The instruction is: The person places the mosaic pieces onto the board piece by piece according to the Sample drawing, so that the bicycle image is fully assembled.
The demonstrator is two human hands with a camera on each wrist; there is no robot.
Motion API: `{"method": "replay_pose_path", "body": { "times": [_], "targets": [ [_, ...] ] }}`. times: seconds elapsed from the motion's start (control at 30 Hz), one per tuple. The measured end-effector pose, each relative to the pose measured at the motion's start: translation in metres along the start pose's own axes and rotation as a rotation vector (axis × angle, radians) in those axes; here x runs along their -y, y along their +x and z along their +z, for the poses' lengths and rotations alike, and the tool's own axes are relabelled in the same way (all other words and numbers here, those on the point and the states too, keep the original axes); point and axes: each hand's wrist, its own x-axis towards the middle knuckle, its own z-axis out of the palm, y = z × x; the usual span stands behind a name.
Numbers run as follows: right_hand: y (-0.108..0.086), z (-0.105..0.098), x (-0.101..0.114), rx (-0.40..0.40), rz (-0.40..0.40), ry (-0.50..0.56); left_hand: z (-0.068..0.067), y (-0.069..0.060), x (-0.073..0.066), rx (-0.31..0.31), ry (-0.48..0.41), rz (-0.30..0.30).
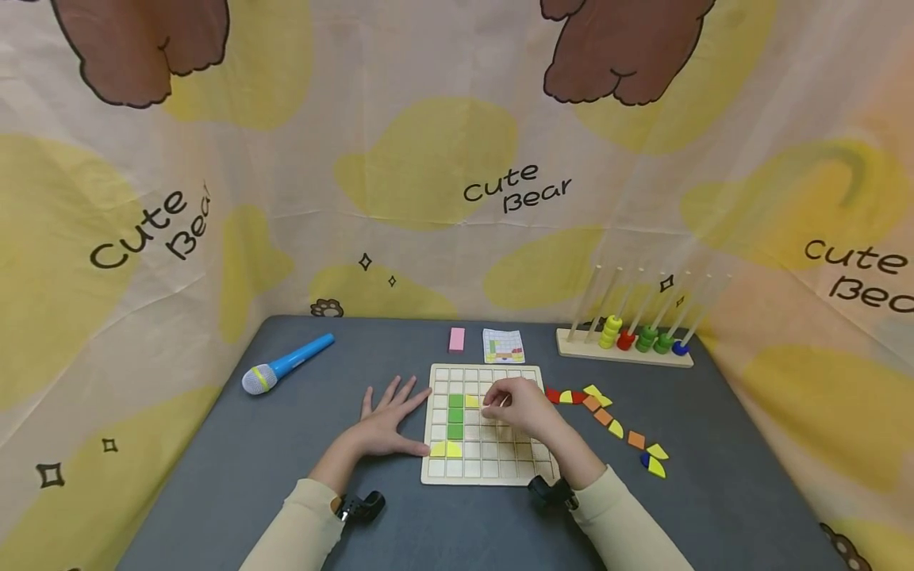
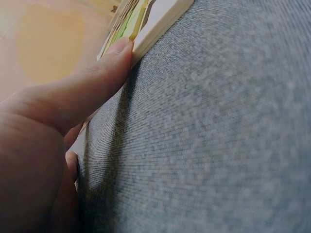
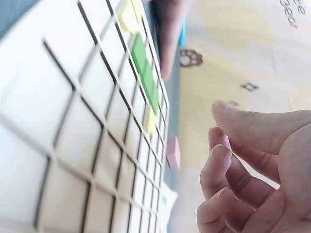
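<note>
A wooden grid board [image 1: 450, 478] lies on the dark table, divided into small square cells. A column of green square tiles [image 1: 455, 415] fills cells on its left side. One yellow tile [image 1: 472, 402] sits right of the top green one, and a yellow pair [image 1: 446, 450] lies near the lower left. My left hand [image 1: 385, 426] is spread flat beside the board, its thumb [image 2: 104, 73] touching the left edge. Above the middle of the board hovers my right hand [image 1: 524, 406], fingers loosely bent. In the right wrist view no piece shows between its thumb [image 3: 252, 126] and fingers.
Loose red, orange, yellow and blue pieces [image 1: 603, 416] trail off right of the board. Behind it lie a pink block [image 1: 457, 339] and a pattern card [image 1: 503, 346]. A bead stacker [image 1: 624, 349] stands back right; a blue toy microphone [image 1: 289, 363] lies back left.
</note>
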Motion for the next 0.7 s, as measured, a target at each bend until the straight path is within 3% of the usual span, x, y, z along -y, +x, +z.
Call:
{"method": "replay_pose_path", "body": {
  "times": [0.17, 0.47, 0.7],
  "targets": [
    [0.000, -0.017, -0.013, -0.054, 0.034, -0.001, 0.001, 0.001, 0.000, 0.014, 0.021, -0.015],
    [0.000, -0.041, -0.050, -0.080, 0.124, -0.009, 0.000, 0.001, -0.001, 0.020, 0.007, -0.020],
    [-0.004, -0.058, -0.067, -0.089, 0.175, 0.002, 0.000, 0.002, -0.001, 0.018, 0.014, -0.020]
  ]
}}
